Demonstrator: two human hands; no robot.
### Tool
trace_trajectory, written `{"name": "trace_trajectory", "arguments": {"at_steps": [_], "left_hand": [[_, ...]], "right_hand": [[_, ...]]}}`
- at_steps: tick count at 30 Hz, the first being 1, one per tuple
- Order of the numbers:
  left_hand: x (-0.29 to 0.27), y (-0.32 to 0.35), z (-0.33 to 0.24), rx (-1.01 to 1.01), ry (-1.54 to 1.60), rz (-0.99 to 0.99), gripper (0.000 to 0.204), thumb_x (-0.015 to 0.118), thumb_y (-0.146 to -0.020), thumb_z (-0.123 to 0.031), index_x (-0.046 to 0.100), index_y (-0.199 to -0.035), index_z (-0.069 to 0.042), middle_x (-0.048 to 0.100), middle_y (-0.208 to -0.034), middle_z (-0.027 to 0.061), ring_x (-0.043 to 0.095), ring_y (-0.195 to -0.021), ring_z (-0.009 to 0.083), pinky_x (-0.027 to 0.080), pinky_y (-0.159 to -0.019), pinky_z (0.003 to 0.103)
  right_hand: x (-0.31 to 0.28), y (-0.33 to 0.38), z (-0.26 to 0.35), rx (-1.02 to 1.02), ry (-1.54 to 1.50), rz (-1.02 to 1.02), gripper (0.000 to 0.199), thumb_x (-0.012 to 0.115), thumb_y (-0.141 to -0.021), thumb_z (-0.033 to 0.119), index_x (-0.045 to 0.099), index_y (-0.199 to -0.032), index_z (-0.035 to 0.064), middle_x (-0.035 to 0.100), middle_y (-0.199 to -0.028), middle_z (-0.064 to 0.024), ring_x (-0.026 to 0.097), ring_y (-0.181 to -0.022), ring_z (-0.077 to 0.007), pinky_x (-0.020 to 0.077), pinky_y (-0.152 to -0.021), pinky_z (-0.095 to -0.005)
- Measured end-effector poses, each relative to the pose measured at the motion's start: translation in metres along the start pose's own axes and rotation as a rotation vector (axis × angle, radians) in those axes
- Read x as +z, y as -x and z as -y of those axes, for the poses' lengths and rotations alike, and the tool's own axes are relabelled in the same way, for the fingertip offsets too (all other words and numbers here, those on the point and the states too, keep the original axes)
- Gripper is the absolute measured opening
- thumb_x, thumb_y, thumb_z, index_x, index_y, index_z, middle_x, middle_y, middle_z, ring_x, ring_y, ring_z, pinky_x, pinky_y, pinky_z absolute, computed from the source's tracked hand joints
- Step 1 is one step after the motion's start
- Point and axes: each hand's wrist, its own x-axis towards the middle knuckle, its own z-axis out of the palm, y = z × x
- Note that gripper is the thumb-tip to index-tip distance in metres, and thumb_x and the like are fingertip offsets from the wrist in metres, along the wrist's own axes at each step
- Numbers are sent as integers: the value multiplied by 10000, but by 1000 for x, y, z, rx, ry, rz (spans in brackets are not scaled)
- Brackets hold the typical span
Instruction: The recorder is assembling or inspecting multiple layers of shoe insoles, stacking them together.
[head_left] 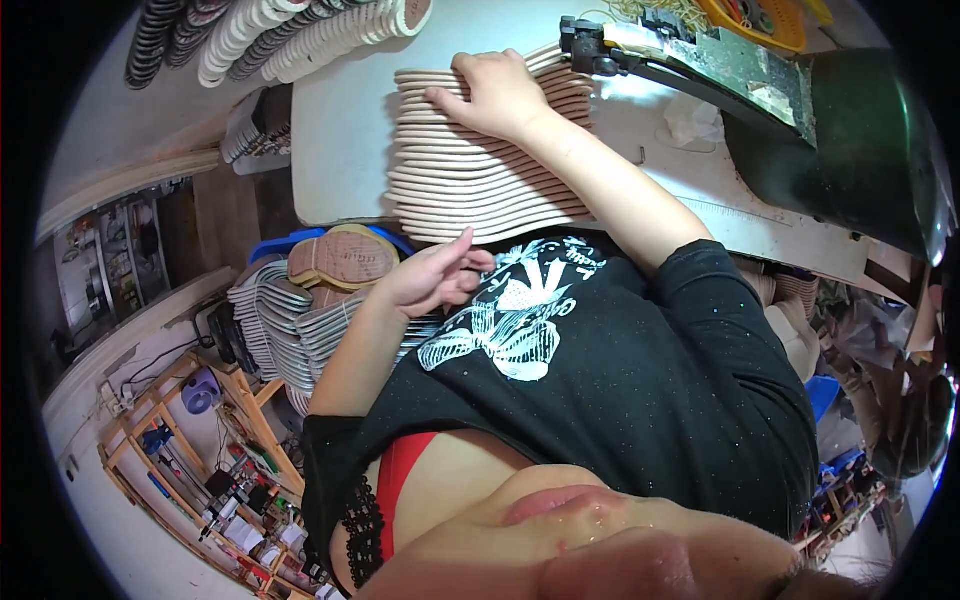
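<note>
A long row of beige shoe soles (pixel 480 180), pressed close together, lies on the white table in front of me. My right hand (pixel 495 95) reaches over its far end, thumb along one sole and fingers curled over the edges of the last ones. Near the front of the row, by my shirt, my left hand (pixel 440 275) is raised with loosely bent fingers apart and nothing in them. Below it, a single sole with a brown face and yellowish rim (pixel 345 257) rests on a pile of grey-white soles (pixel 290 330) at my left side.
A green sewing machine (pixel 750 80) stands on the table's right side, its head close to the row's far end. Black and white soles (pixel 300 40) lie in rows at the far left. An orange basket (pixel 765 25) sits behind the machine. Wooden shelving (pixel 200 470) stands lower left.
</note>
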Motion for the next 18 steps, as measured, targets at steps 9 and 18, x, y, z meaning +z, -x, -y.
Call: {"name": "trace_trajectory", "arguments": {"at_steps": [9, 18], "left_hand": [[24, 51, -59, 56, -1041, 58, 186, 559, -961, -220, 578, -965, -34, 552, -865, -8, 531, -817, 83, 463, -737, 251], [36, -38, -144, 990, -1801, -676, 527, 552, -891, -496, 632, -1115, -26, 661, -963, 199, 632, -940, 356, 484, -825, 416]], "right_hand": [[5, 29, 12, -73, -27, -53, 398, 553, -865, 428, 608, -858, 34, 642, -769, -144, 621, -813, -311, 418, -837, -414], [9, 54, 2, -187, -77, -197, 266, 549, -878, 181, 566, -1066, -6, 617, -1040, -180, 589, -978, -314, 422, -870, -406]]}}
